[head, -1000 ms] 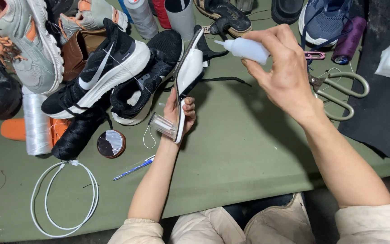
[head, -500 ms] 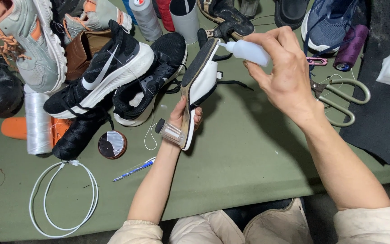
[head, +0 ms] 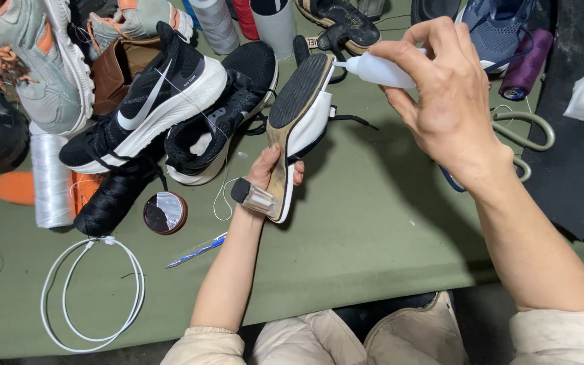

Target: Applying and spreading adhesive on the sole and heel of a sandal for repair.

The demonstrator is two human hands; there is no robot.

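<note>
My left hand (head: 265,172) grips a white heeled sandal (head: 295,128) by its middle, sole turned up, with the clear block heel (head: 255,197) toward me. The dark forefoot sole points away from me. My right hand (head: 444,94) is closed around a small white squeeze bottle (head: 376,69). Its nozzle points left and sits right at the toe end of the sole.
Black-and-white sneakers (head: 163,101) and other shoes crowd the far left of the green work surface (head: 373,230). A white thread spool (head: 50,176), round tin (head: 165,212), blue pen (head: 197,250), white cord loop (head: 92,294), scissors (head: 525,138) and purple spool (head: 525,64) lie around.
My left hand has tilted and raised the sandal so its sole faces up more fully. The bottle's nozzle has come down to the toe end of the sole.
</note>
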